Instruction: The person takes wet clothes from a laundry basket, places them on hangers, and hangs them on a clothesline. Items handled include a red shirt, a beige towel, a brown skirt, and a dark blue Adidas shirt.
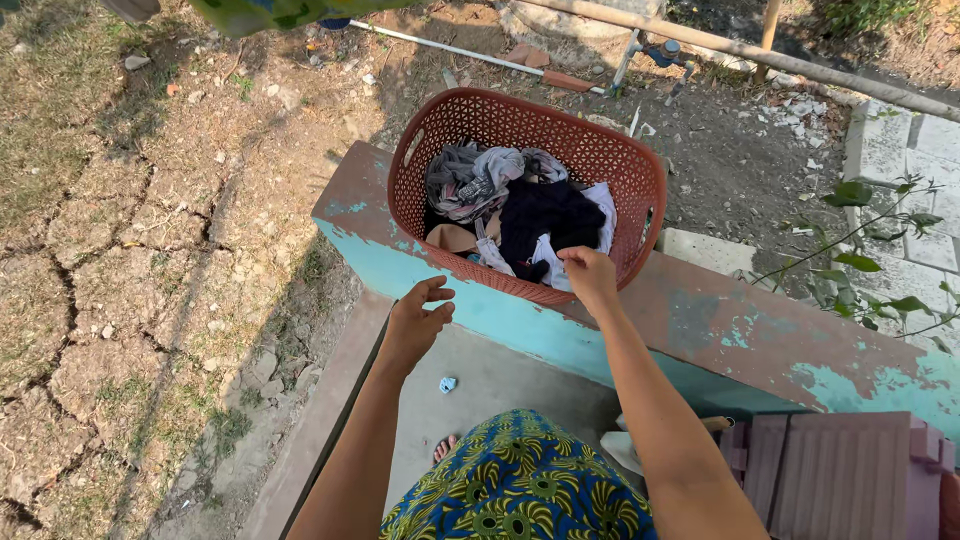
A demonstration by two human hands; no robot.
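Note:
A reddish-brown perforated laundry basket (600,160) stands on a low wall with a worn red top and turquoise side (700,310). Inside it lies a heap of clothes (520,215): grey, black, white and tan pieces. My right hand (590,275) reaches over the basket's near rim, its fingers bent down onto a white piece of cloth at the edge of the heap. My left hand (415,320) hovers in front of the wall below the basket, fingers curled apart and holding nothing.
Cracked dry ground with patchy grass lies to the left. A pipe and tap (660,50) run behind the basket. A leafy branch (880,250) hangs at the right. A reddish slatted object (840,470) sits at lower right. I wear a blue-green patterned skirt (520,490).

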